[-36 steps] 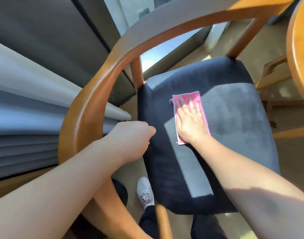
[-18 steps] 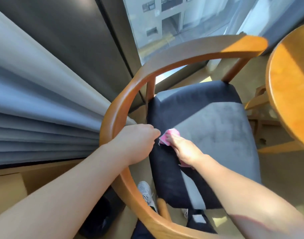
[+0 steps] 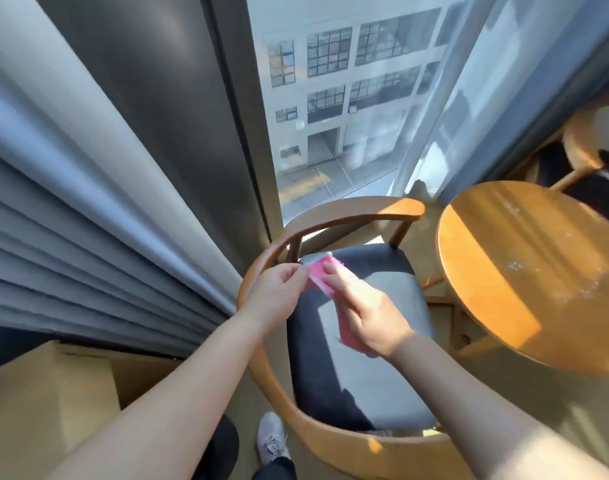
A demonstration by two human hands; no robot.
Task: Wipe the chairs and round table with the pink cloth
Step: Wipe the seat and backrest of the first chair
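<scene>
The pink cloth [image 3: 318, 276] is lifted above the dark seat of the wooden armchair [image 3: 355, 341]. My right hand [image 3: 369, 315] grips it from the right, with its lower end showing under the palm. My left hand [image 3: 277, 294] pinches the cloth's upper left edge, just above the chair's curved wooden backrest [image 3: 261, 268]. The round wooden table [image 3: 538, 271] stands to the right of the chair, lit by sun, with pale specks on its top.
A second wooden chair [image 3: 583, 147] stands behind the table at the far right. Grey curtains [image 3: 88, 220] hang on the left beside a tall window [image 3: 330, 116]. A cardboard box [image 3: 54, 403] sits at the lower left. My shoe [image 3: 270, 438] is on the floor beside the chair.
My right hand lifted the cloth off the seat. My left hand let go of the backrest and took the cloth's edge. The view pulled back and up, bringing the table into sight.
</scene>
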